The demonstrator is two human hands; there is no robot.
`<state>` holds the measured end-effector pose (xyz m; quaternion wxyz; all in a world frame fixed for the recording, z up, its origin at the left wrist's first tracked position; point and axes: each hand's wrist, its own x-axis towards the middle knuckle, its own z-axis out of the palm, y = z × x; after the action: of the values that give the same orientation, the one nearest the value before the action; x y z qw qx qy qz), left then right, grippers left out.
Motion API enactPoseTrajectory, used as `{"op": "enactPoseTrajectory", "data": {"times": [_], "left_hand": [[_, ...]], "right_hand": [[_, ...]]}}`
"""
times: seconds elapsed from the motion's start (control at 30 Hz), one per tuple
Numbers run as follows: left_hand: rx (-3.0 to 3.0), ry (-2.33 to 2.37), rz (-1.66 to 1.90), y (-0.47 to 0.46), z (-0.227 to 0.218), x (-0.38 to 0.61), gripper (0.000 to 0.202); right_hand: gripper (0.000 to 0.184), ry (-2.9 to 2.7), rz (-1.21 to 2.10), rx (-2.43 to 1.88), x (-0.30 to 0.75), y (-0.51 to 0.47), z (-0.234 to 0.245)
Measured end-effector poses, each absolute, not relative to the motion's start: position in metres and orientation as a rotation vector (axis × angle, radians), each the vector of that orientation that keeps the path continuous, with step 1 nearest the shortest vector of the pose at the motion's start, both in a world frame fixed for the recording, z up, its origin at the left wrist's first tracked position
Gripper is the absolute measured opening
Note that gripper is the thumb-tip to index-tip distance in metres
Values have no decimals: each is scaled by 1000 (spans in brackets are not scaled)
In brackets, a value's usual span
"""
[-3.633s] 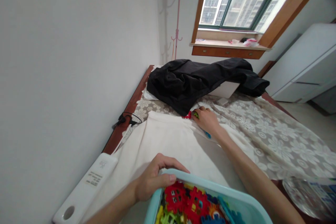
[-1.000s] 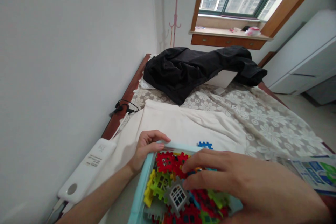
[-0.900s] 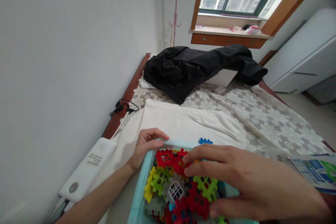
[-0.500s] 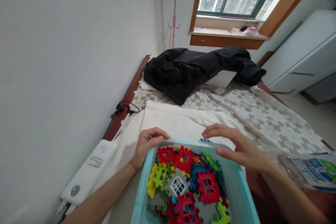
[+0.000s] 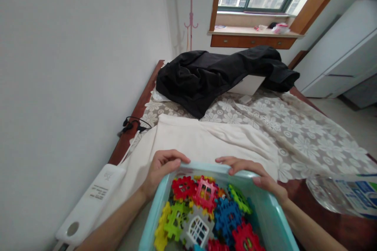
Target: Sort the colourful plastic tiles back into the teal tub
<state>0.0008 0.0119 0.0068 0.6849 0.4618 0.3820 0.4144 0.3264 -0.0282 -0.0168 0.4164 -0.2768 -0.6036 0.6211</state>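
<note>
While a white handheld-looking bar (image 5: 90, 204) with printed text lies at the far left against the wall, a black cable (image 5: 132, 124) sits beyond it on the reddish-brown edge of the table (image 5: 129, 137). Next comes the left hand (image 5: 163, 168), closed around the far left corner of a pale blue tub (image 5: 275, 219), thumb on the rim and fingers bent over it. The tub stands at bottom centre, its near side out of view, in front of a white cloth (image 5: 200, 137). Inside, plastic blocks (image 5: 228, 217) lie jumbled: from the left yellow, lime green, red, grey with a white lattice window, then blue, another lime green one, and more red. Further back, a black garment (image 5: 203, 74) is draped partly over a white box (image 5: 249, 85). Towards the tub's far right corner, the right hand (image 5: 253, 170) grips the rim, its fingers spread along it. Right of that hand are a floral lace cloth (image 5: 309, 137) and, nearer, a clear plastic bottle (image 5: 326, 196) on its side.
</note>
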Motion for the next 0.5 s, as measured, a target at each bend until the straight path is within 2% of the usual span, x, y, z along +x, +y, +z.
{"op": "enactPoseTrajectory", "data": {"times": [0.2, 0.4, 0.5], "left_hand": [[1201, 855, 920, 12, -1, -3, 36], [1448, 838, 855, 16, -1, -12, 48], [1658, 808, 932, 20, 3, -14, 43]], "right_hand": [[44, -1469, 1669, -607, 331, -24, -15], [40, -1299, 1683, -736, 336, -35, -14], [40, -1213, 1676, -777, 345, -34, -19]]}}
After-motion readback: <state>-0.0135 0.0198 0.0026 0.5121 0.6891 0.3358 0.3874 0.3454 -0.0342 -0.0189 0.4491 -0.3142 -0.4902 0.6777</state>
